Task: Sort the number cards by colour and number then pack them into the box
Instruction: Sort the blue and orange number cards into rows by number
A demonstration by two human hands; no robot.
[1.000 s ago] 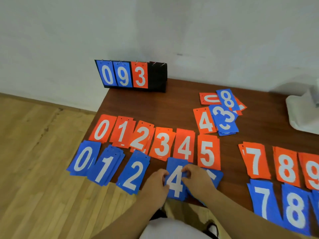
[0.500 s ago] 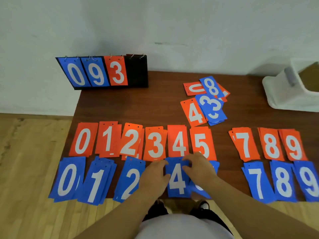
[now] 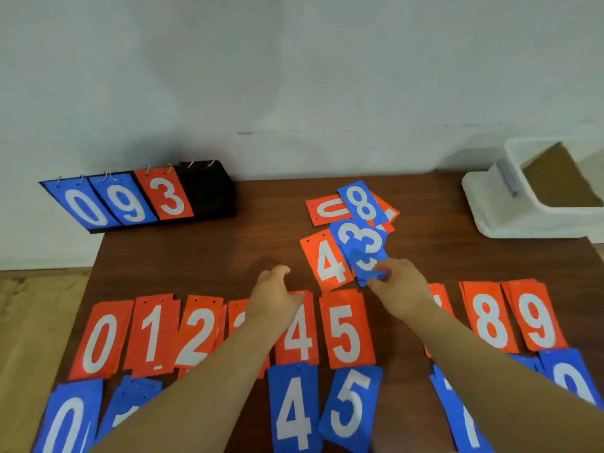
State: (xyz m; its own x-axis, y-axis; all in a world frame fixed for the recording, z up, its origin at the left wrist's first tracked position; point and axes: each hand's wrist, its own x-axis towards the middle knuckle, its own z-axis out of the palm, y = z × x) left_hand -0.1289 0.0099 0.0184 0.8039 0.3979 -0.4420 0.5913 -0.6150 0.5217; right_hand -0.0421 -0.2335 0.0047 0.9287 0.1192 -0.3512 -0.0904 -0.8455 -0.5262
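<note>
blue 3 card (image 3: 359, 245): atop unsorted pile (image 3: 327, 261), mid-table, beyond the sorted rows. thin, light, likely stiff and slick; best pinched at near edge. right hand (image 3: 402, 287): thumb and fingers clamped on that edge. left hand (image 3: 277, 294): fingers loosely apart, empty.

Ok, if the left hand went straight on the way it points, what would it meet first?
Probably the loose orange 4 card, with only bare table before it. How high the left hand hovers is unclear, so it might pass over the card.
</note>
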